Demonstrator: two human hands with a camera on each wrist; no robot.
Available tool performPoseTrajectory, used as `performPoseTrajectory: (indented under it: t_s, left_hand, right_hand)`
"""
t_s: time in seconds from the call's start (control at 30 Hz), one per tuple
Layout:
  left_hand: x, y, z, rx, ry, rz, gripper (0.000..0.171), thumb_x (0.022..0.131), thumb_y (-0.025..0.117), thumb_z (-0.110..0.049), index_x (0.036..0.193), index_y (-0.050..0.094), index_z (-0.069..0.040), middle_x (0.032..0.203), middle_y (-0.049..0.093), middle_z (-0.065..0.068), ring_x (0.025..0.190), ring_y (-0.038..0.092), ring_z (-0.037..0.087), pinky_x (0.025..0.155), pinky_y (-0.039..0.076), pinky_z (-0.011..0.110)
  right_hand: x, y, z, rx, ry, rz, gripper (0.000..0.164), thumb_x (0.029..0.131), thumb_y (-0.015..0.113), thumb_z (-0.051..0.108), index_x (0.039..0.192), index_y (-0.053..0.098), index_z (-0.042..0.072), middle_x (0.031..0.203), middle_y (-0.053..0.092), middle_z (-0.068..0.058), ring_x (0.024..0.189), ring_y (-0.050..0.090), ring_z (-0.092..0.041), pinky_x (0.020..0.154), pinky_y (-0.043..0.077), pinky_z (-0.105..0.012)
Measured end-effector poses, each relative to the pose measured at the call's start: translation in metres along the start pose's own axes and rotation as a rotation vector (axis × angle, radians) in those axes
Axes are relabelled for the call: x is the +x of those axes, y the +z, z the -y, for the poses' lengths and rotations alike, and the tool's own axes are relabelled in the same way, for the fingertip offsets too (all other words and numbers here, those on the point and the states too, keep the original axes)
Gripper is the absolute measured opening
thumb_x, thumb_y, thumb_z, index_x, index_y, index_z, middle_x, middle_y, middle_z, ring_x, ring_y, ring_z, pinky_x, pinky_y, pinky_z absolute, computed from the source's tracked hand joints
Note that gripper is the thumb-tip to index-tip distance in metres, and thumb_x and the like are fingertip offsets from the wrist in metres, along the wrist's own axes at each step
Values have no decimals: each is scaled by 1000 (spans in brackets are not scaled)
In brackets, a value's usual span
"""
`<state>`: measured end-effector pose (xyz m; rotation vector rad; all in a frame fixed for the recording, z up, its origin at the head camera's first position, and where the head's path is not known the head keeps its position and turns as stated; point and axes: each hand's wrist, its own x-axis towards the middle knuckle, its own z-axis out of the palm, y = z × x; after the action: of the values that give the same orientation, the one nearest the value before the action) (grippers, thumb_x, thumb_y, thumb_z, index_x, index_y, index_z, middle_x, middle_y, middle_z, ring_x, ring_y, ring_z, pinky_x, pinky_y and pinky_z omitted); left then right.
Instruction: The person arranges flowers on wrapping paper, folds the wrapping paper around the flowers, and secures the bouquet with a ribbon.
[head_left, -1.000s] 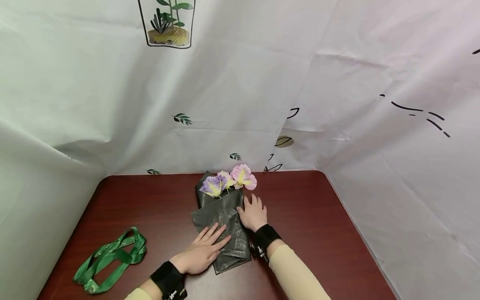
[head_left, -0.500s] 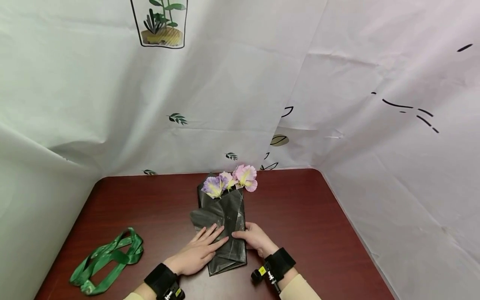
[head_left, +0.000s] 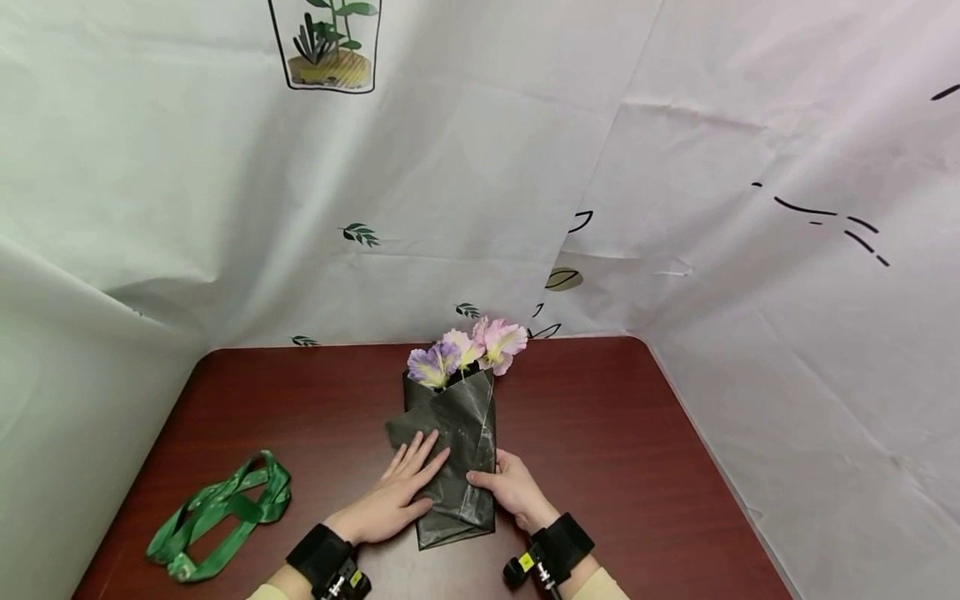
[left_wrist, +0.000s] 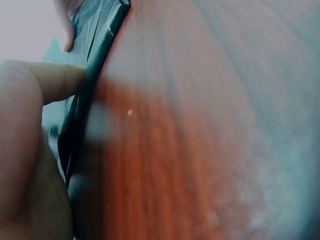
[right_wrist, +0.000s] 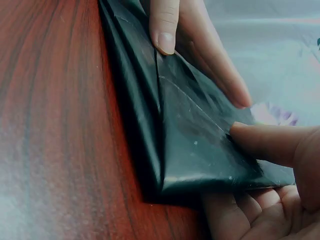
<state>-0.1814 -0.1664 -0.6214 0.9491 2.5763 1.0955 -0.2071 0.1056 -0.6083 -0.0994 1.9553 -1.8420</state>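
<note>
A bouquet of artificial flowers (head_left: 468, 350), purple, pale yellow and pink, pokes out of folded black wrapping paper (head_left: 468, 417) in the middle of the table. Across the paper's left half, my left hand (head_left: 390, 504) lies with spread, straight fingers. At the right edge my right hand (head_left: 517, 489) pinches the paper. The right wrist view shows its thumb (right_wrist: 270, 142) on top and curled fingers (right_wrist: 270, 210) underneath. In the left wrist view, the left thumb (left_wrist: 57, 80) touches the wrap's edge. The flower stems are hidden inside.
A loosely coiled green ribbon (head_left: 258, 517) lies on the table's left side. The dark red wooden table (head_left: 600, 433) ends against printed white cloth (head_left: 465, 167), which hangs at the back and both sides.
My right hand has come down the wrap's right side from near the flowers and now pinches its edge. The left hand has stayed on the paper. The flowers have shifted slightly right.
</note>
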Motion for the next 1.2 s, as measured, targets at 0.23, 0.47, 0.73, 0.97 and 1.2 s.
performPoseTrajectory:
  t_s: [0.23,0.47,0.73,0.97,1.2]
  left_hand:
    - [0,6,7,-51,-22,-204,101,105,77,-21,180,10,-9,184,-18,22,168,-25,41,125,-25,25]
    - [7,12,11,-276,-89,-403,115,106,78,-22,178,-10,-7,181,-28,23,166,-18,51,129,-1,75]
    - [19,-1,-5,-737,-366,-479,118,109,73,-7,174,-26,-11,167,37,42,144,56,51,114,54,49]
    - [16,2,0,-966,-341,-447,103,114,59,0,176,-21,-17,136,66,34,109,79,26,97,63,33]
    - [12,6,11,-947,-206,-382,93,116,57,-1,178,-12,-10,126,65,38,105,80,24,93,65,33]
  right_hand:
    - [-3,3,0,36,-38,-58,44,104,76,7,142,62,-10,116,81,-21,98,81,-26,80,64,-31]
    - [-2,2,3,93,-43,-114,43,103,77,8,140,63,-8,114,82,-15,94,79,-16,79,62,-27]
    - [-6,-9,1,172,-44,-149,46,102,78,9,142,62,-8,111,82,-14,93,80,-16,79,64,-29]
    - [-17,-65,2,181,-50,-259,37,97,80,0,130,66,-9,100,82,-9,84,78,-13,75,63,-28]
    - [-40,-160,8,68,-81,-366,29,98,80,-3,126,68,-3,98,83,-5,87,78,-12,78,64,-29]
